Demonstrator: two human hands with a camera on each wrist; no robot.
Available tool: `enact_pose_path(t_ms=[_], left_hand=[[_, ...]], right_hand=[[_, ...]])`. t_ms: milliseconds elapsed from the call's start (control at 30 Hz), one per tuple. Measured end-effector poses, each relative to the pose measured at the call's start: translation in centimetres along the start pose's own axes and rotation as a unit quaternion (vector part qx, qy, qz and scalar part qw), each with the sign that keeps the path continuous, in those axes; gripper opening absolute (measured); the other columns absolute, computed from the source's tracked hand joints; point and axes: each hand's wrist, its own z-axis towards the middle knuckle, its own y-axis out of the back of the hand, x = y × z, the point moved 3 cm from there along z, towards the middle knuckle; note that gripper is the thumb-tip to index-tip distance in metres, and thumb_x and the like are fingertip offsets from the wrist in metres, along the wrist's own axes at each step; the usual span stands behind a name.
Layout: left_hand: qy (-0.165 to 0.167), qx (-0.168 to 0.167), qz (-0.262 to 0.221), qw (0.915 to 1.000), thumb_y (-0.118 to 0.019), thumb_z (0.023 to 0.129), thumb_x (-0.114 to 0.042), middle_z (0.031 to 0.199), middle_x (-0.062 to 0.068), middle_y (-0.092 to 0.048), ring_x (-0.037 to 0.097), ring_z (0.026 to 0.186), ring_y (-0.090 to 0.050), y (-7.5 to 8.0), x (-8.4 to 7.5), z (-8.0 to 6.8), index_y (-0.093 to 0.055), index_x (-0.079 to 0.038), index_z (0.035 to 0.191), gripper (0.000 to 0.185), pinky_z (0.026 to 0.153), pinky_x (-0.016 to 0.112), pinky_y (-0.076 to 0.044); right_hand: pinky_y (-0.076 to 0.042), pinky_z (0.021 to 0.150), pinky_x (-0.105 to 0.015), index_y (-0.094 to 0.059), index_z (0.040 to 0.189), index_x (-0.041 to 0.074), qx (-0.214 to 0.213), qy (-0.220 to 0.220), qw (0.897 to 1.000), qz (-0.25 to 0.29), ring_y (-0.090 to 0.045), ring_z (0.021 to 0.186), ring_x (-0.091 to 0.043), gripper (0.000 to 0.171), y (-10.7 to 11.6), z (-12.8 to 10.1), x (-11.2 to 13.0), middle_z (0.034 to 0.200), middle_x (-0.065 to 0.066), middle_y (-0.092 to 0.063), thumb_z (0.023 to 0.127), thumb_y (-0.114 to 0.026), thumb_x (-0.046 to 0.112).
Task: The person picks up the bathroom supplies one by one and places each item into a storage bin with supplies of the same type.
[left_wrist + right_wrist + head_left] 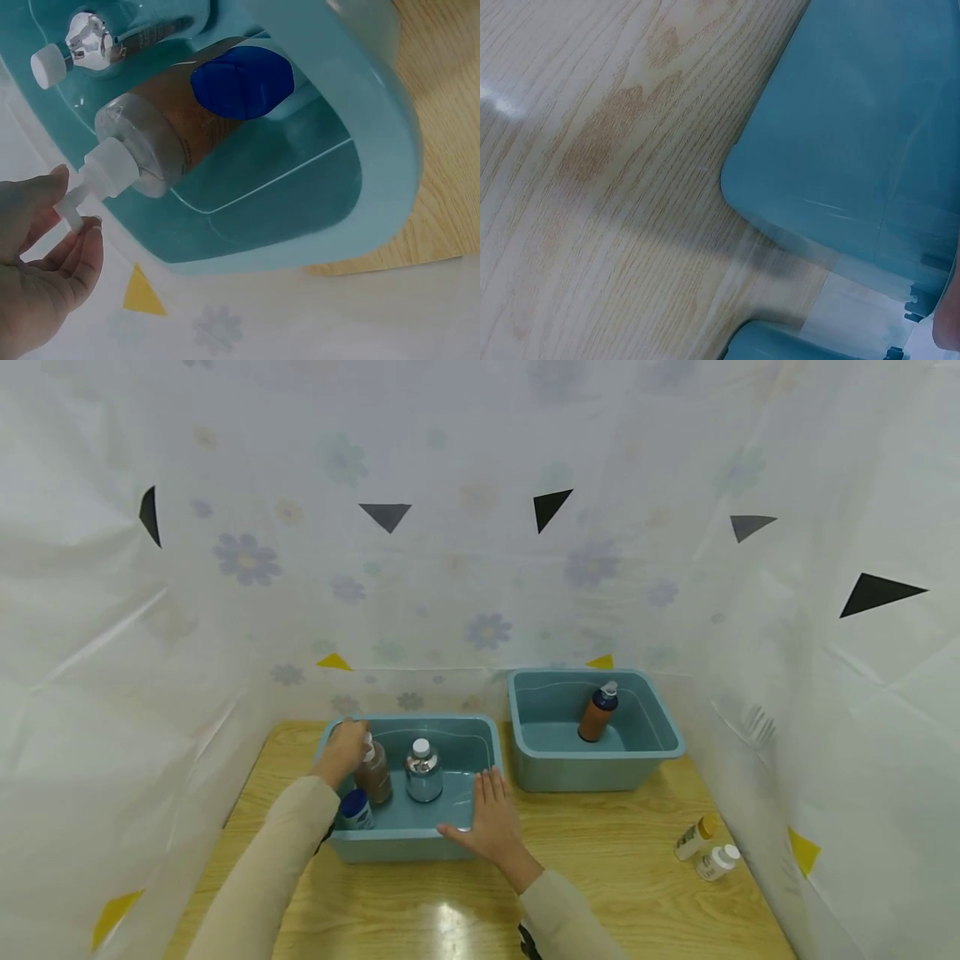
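A flower-printed white curtain (pixel 480 568) walls in a wooden table (pixel 600 860); on it sits a near teal tub (pixel 408 845); inside stands a brown pump bottle (pixel 374 774), its white pump pinched by the left hand (pixel 343 750); the right hand (pixel 491 822) rests flat, fingers straight, on the tub's front rim; beside the bottle stand a clear bottle (pixel 423 772) and a blue-capped bottle (pixel 355 809).

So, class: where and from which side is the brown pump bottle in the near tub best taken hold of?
Probably by the white pump neck, from above on the left. The brown pump bottle stands upright with its top clear of the tub, while two other bottles crowd its body. The left hand already pinches the nozzle there.
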Motion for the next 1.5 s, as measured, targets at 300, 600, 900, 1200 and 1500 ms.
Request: enact_pose_path(t_ms=[300, 600, 900, 1200, 1500], left_hand=[[-0.004, -0.003, -0.007, 1.0, -0.063, 0.083, 0.0, 0.089, 0.023, -0.06, 0.035, 0.085, -0.058, -1.0, 0.0, 0.5, -0.059, 0.007, 0.093, 0.014, 0.074, 0.043, -0.05], [0.016, 0.012, -0.01, 0.9998, -0.063, 0.084, -0.002, 0.093, 0.026, -0.058, 0.036, 0.086, -0.058, -1.6, 0.2, 0.5, -0.059, 0.009, 0.099, 0.019, 0.075, 0.044, -0.051], [0.003, 0.004, 0.008, 1.0, -0.063, 0.085, -0.005, 0.089, 0.021, -0.059, 0.031, 0.082, -0.059, -1.0, -0.2, 0.6, -0.06, 0.006, 0.096, 0.016, 0.069, 0.04, -0.051], [-0.003, -0.116, -0.019, 0.9931, -0.062, 0.087, -0.011, 0.098, 0.024, -0.058, 0.037, 0.088, -0.059, 0.0, 0.0, -0.5, -0.06, 0.007, 0.103, 0.024, 0.076, 0.048, -0.05], [-0.038, -0.242, -0.04, 0.9687, -0.062, 0.085, -0.01, 0.102, 0.026, -0.058, 0.04, 0.096, -0.056, -0.3, 0.8, -2.3, -0.061, 0.01, 0.104, 0.028, 0.086, 0.05, -0.046]], right_hand=[[-0.024, 0.113, -0.046, -0.033, 0.141, -0.006, 0.001, -0.001, 1.0, 0.0, -0.022, 0.141, -0.035, 0.107, 0.2, 0.0, 0.0, 0.147, -0.021, -0.033, 0.075, -0.041, 0.079], [-0.024, 0.113, -0.046, -0.033, 0.141, -0.006, 0.009, -0.003, 1.0, 0.002, -0.021, 0.141, -0.036, 0.108, 0.1, 0.0, 0.1, 0.147, -0.021, -0.033, 0.075, -0.04, 0.079], [-0.023, 0.114, -0.046, -0.033, 0.14, -0.007, 0.003, 0.007, 1.0, 0.014, -0.021, 0.141, -0.037, 0.106, 0.4, 0.1, 0.0, 0.146, -0.024, -0.033, 0.076, -0.042, 0.077], [-0.023, 0.113, -0.046, -0.034, 0.139, -0.008, 0.001, 0.013, 1.0, 0.008, -0.021, 0.141, -0.038, 0.108, 0.5, 0.2, -0.1, 0.146, -0.024, -0.034, 0.076, -0.039, 0.079], [-0.023, 0.113, -0.046, -0.036, 0.138, -0.01, -0.013, 0.011, 0.999, 0.034, -0.023, 0.139, -0.04, 0.105, 0.8, 0.2, -0.4, 0.143, -0.026, -0.036, 0.075, -0.047, 0.074]])
